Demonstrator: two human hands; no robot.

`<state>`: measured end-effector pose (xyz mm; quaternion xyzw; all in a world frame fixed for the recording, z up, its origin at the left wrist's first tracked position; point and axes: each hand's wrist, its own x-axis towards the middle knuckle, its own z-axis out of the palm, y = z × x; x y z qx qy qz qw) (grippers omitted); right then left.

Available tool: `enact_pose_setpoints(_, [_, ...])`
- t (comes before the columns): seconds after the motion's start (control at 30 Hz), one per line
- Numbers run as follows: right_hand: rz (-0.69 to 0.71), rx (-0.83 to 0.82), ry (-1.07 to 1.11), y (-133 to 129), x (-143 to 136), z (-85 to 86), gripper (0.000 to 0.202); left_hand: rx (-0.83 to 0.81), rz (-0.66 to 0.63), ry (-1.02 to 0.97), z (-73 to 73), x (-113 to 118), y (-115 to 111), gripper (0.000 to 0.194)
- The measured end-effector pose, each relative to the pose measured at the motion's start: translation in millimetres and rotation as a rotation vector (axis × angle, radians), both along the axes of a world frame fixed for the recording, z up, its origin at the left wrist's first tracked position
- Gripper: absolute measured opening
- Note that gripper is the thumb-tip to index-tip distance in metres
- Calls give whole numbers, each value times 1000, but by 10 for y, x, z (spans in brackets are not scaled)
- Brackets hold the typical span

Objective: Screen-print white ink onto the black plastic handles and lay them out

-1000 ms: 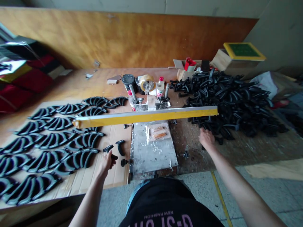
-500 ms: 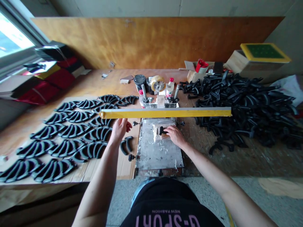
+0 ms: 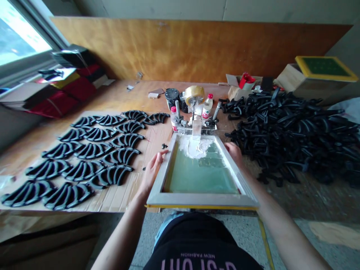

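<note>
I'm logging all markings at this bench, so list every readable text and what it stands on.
"NEW FASHION": on the black shirt, upside down in this view.
"G-SPORT", apparently: the larger letters on the same shirt, upside down and cut off by the picture's bottom edge.
Too small or blurred to read: the labels on the right bottle and left bottle, and the faint marks on the framed screen.

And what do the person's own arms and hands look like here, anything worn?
The left hand and right hand are both ungloved. The left forearm and right forearm show no sleeves or watch. The black top carries pinkish lettering.
</note>
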<state>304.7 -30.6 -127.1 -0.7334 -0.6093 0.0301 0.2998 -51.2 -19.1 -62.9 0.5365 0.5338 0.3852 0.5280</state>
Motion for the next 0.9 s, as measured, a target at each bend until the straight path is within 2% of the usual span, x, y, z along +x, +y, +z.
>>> enact_pose_setpoints(0.03, [10, 27, 1, 90, 25, 74, 20, -20, -16, 49, -96, -17, -46, 57])
enact_pose_setpoints(0.1, [89, 104, -28, 312, -69, 219, 36, -93, -27, 65, -335, -31, -113, 61])
enact_pose_setpoints(0.17, [223, 144, -90, 548, -302, 325, 57, -172, -31, 39, -591, -25, -148, 73])
enact_pose_setpoints(0.2, [287, 126, -130, 654, -437, 354, 60, -192, -27, 35, -703, -19, -156, 77])
enact_pose_setpoints(0.23, [333, 85, -167, 742, -565, 363, 57, -201, -22, 41, -796, -14, -159, 79])
enact_pose_setpoints(0.3, [385, -45, -230, 843, -768, 326, 39, -196, -17, 68, -920, -5, -156, 76])
enact_pose_setpoints(0.37, [406, -161, -284, 817, -877, 246, 18, -184, -20, 91, -978, -3, -150, 73])
enact_pose_setpoints(0.43, [461, -201, -331, 668, -900, 172, 6, -190, -28, 89, -1007, -6, -146, 72])
enact_pose_setpoints(0.57, [768, -152, -378, 260, -789, 189, 14, -200, -23, 54, -1075, -16, -150, 72])
enact_pose_setpoints(0.67, [945, -146, -312, 172, -696, 303, 16, -197, -23, 49, -1121, -28, -151, 70])
enact_pose_setpoints(0.7, [953, -154, -275, 193, -688, 330, 15, -198, -22, 51, -1125, -32, -150, 70])
enact_pose_setpoints(0.77, [883, -141, -219, 254, -713, 338, 14, -208, -19, 48, -1107, -39, -147, 71])
enact_pose_setpoints(0.83, [790, -80, -218, 261, -771, 282, 15, -228, -12, 33, -1058, -37, -145, 74])
enact_pose_setpoints(0.9, [781, -13, -243, 183, -812, 199, 18, -248, -6, 10, -995, -25, -147, 75])
